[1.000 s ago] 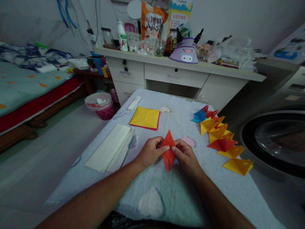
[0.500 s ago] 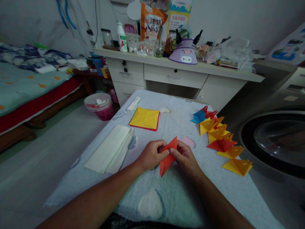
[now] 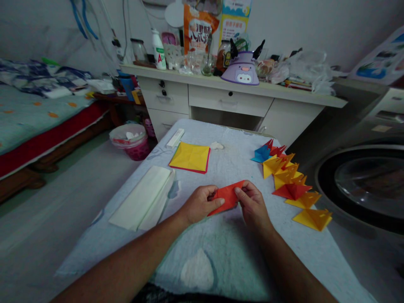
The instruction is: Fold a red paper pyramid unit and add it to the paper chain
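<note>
A folded piece of red-orange origami paper (image 3: pixel 227 197) is held just above the cloth-covered table (image 3: pixel 202 240). My left hand (image 3: pixel 203 203) pinches its left end, thumb on top and the fingers partly hidden. At the opposite end my right hand (image 3: pixel 251 200) grips it between thumb and fingers. Beyond my left hand lies a stack of square paper sheets (image 3: pixel 190 156), yellow on top with red showing below. To the right runs a row of folded paper cranes (image 3: pixel 293 190) in yellow, red and blue.
Left on the table are a folded pale paper sheet (image 3: pixel 143 195) and a small white box (image 3: pixel 175 137). Past the table stands a cluttered white desk (image 3: pixel 227 97). A pink bin (image 3: pixel 134 145) sits on the floor; a washing machine (image 3: pixel 362 168) is at right.
The red-orange paper has turned from steeply slanted and narrow to a wider, more level shape. My right hand has shifted slightly right and now grips its end.
</note>
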`<state>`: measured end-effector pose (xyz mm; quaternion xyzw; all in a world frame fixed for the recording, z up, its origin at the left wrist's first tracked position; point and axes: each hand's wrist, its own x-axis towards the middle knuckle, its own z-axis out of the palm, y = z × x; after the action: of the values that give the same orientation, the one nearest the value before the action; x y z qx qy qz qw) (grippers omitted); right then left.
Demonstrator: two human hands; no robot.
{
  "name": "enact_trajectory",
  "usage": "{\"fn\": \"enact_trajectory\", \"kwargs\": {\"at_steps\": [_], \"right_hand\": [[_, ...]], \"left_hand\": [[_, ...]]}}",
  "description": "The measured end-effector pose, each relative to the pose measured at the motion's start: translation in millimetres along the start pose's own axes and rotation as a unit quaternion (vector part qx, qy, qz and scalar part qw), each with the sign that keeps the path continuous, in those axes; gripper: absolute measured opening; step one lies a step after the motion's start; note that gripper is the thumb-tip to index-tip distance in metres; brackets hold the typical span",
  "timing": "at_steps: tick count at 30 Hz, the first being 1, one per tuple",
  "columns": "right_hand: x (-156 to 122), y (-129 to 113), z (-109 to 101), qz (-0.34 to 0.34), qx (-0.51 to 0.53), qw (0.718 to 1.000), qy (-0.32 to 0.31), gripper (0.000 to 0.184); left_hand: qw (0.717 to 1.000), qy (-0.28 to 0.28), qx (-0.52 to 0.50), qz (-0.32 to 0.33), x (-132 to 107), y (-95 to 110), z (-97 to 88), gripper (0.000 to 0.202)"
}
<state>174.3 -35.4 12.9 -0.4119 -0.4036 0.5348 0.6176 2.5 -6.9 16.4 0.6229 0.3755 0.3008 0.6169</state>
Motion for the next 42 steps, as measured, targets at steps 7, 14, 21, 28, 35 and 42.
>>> {"fn": "enact_trajectory", "kwargs": {"at_steps": [7,14,21,28,35,42], "right_hand": [[4.2,-0.1,-9.5,0.019,-0.027,0.999,0.016,0.018],[9.9,-0.6,-23.0,-0.038,-0.283,0.952,-0.114,0.008],[2.8,-10.3,-5.7,-0.105,-0.398,0.896,-0.166,0.009],[-3.6,-2.5,2.6,0.009,-0.176,0.977,-0.117,0.022],[-5.5,-1.4,10.1,0.046,-0.051,0.993,-0.099,0.025],[-3.5,-0.9,4.1,0.046,-0.075,0.991,-0.102,0.023]], "left_hand": [[0.997,0.061,-0.027,0.026,2.6,5.4,-15.0,0.021],[0.984,0.156,-0.077,0.032,4.2,7.0,-21.0,0.022],[0.991,0.112,-0.046,0.053,3.1,5.3,-16.6,0.018],[0.989,0.057,-0.112,0.075,4.1,-4.2,-4.9,0.031],[0.996,0.051,-0.041,0.053,4.7,-4.7,3.5,0.023],[0.998,0.011,0.049,0.044,0.2,-8.9,4.2,0.021]]}}
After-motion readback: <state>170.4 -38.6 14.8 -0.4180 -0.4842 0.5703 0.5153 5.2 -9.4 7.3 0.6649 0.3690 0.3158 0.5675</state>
